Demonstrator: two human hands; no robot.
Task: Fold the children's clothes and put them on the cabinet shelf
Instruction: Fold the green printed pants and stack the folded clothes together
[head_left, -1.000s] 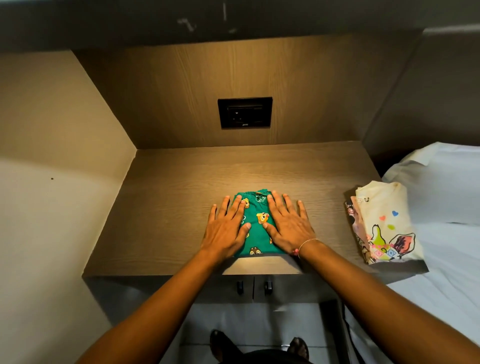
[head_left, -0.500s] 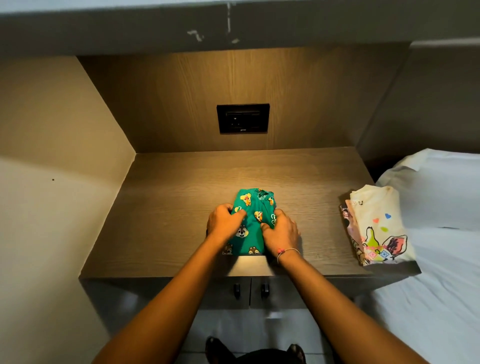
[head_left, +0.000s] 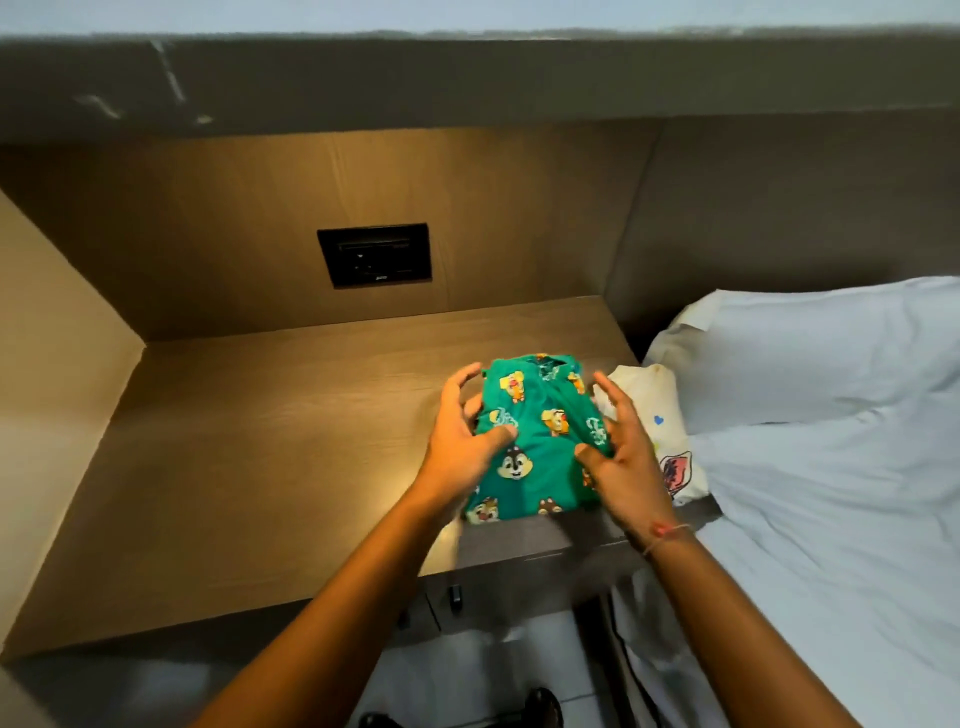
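A folded green children's garment (head_left: 540, 441) printed with cartoon chipmunks is held between both hands, just above the wooden cabinet shelf (head_left: 260, 457). My left hand (head_left: 462, 436) grips its left edge, thumb on top. My right hand (head_left: 621, 447) grips its right edge. A folded cream garment (head_left: 660, 415) with a colourful print lies on the shelf's right end, partly hidden behind my right hand and the green garment.
A black wall socket (head_left: 375, 254) sits in the wooden back panel. A white pillow (head_left: 810, 353) and bedsheet (head_left: 831, 545) lie directly right of the shelf. Cabinet door handles (head_left: 455, 597) show below the shelf's front edge. A wall bounds the left side.
Both hands went from pressing flat on the green garment to gripping its sides, then carried it right toward the cream garment. The camera view also swung right.
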